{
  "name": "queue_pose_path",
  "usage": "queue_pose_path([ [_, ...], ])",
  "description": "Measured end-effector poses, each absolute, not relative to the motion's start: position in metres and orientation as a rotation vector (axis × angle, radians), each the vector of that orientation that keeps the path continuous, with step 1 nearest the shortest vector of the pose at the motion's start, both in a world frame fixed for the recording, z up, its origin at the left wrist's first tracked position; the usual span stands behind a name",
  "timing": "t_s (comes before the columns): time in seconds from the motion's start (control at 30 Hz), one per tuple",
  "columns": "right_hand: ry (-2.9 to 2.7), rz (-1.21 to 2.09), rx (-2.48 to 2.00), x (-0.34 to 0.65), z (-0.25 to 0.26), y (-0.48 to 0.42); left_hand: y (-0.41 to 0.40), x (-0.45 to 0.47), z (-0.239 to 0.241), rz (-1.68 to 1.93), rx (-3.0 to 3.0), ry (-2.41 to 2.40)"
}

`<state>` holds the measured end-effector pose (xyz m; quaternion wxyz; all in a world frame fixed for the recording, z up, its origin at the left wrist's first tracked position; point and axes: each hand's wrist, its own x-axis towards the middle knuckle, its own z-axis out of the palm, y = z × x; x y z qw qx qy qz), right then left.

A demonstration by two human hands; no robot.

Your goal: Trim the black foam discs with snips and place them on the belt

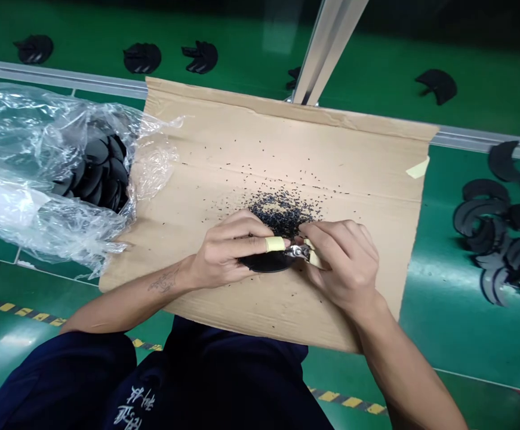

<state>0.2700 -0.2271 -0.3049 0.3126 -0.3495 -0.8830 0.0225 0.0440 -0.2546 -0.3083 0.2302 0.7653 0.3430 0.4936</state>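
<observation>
My left hand [235, 248] is closed on a round black plastic part [268, 263], its thumb wrapped in yellow tape and lying across the top. My right hand [344, 257] grips small metal nippers [296, 251], whose jaws meet the part's edge close to the left thumb tip. Yellow tape or grip also shows by the right fingers. Just beyond both hands, a heap of tiny black plastic bits [282, 206] is scattered over a cardboard sheet [188, 209]. The underside of the part is hidden by my left fingers.
On the left, a clear plastic bag [58, 113] holds many black discs [101, 170]. Curved black parts [483, 218] are piled on the green floor at right. Several more black pieces [141, 58] show behind a metal rail [62, 73]. An upright metal post [331, 48] rises at the cardboard's far edge.
</observation>
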Motion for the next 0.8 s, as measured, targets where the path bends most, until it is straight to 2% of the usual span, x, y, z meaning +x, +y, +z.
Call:
queue_pose_path([
  [0.43,-2.398,-0.133,-0.891,0.2719,-0.3022,-0.2287,-0.2552,0.0452,-0.3095,1.320,1.985,0.888],
  [0.67,-2.204,0.306,-0.898,0.2680,-0.3062,-0.2271,-0.2555,0.0467,-0.3086,1.387,1.945,0.896],
  [0.8,-2.296,0.295,-1.002,0.2725,-0.3073,-0.2208,-0.2548,0.0448,-0.3076,1.375,1.963,0.921],
])
